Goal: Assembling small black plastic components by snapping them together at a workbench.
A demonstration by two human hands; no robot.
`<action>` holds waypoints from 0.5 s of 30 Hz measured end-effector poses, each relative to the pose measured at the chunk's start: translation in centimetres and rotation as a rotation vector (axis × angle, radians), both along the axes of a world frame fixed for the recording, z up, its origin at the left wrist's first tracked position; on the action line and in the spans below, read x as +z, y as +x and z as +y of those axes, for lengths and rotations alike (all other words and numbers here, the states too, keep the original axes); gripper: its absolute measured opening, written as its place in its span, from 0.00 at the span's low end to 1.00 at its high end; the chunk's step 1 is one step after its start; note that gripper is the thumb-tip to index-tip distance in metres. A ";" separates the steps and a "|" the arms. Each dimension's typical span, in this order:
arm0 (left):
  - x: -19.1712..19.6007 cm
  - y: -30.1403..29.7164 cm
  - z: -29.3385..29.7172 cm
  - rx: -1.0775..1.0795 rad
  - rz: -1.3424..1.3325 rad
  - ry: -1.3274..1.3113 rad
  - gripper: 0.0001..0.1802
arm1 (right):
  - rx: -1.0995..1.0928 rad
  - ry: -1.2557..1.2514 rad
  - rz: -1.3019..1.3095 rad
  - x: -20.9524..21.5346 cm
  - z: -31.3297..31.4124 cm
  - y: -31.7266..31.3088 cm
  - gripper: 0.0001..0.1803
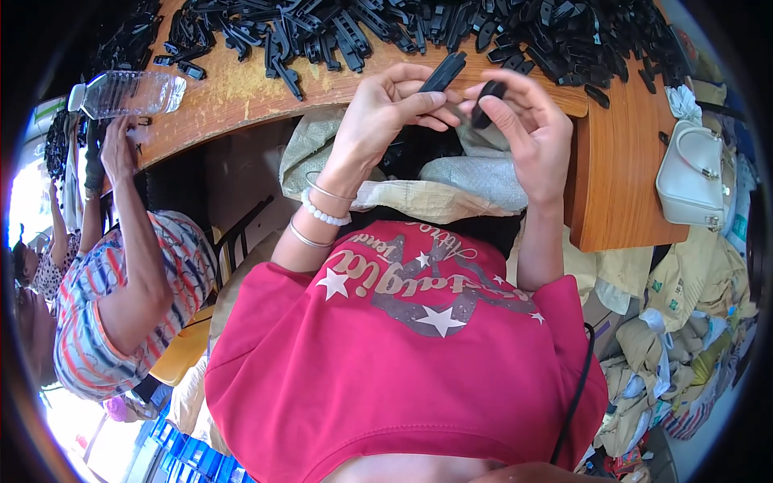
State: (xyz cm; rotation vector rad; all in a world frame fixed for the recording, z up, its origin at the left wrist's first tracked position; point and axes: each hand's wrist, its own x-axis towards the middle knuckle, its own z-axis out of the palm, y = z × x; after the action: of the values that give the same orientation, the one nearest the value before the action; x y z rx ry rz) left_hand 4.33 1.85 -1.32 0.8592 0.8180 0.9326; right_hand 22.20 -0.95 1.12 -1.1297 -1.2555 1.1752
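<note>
Over the near edge of the wooden table, my left hand [394, 101] pinches a long black plastic part [444, 72] between thumb and fingers, its far end tilted up to the right. Close beside it on the right, my right hand [527, 121] grips a shorter, rounded black plastic part [488, 105] between thumb and fingertips. The two parts are apart. Beyond my hands, a wide heap of similar black plastic parts [346, 36] lies along the far side of the table. What exactly these parts are, I cannot tell.
A clear plastic bottle [133, 93] lies on the wooden table [217, 88] at left, near a co-worker's hand [119, 149]. An open woven sack [435, 201] sits below my hands. A white handbag [694, 173] is at right, above piled sacks and cloth [668, 354].
</note>
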 end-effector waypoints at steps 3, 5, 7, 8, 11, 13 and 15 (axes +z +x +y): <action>0.4 -0.1 0.0 -0.049 0.145 0.095 0.16 | 0.069 -0.070 0.111 -0.5 0.2 -0.1 0.11; 0.6 -0.1 -0.2 -0.056 0.219 0.151 0.18 | 0.000 0.221 0.024 -1.4 0.3 -0.3 0.11; 0.8 -0.1 -0.5 -0.079 0.172 0.063 0.17 | -0.039 0.153 0.140 -1.7 0.0 -0.6 0.09; 0.9 -0.1 -0.6 -0.077 0.174 0.063 0.17 | -0.076 0.077 0.136 -1.6 -0.2 -0.8 0.09; 1.3 0.0 -0.9 -0.085 0.073 0.070 0.17 | -0.139 0.001 0.166 -1.9 -0.6 -1.3 0.09; 1.5 0.2 -1.2 -0.071 0.272 0.236 0.19 | -0.164 0.000 0.200 -2.2 -0.8 -1.4 0.09; 1.1 0.2 -1.7 -0.038 0.469 0.450 0.21 | -0.136 0.142 -0.013 -2.6 -0.9 -1.4 0.12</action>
State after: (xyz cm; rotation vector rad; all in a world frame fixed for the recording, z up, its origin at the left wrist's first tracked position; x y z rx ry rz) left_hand 4.58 0.18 -0.17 1.5183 1.0016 0.9073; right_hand 20.75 -1.82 -1.49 -1.1006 -1.2316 0.9642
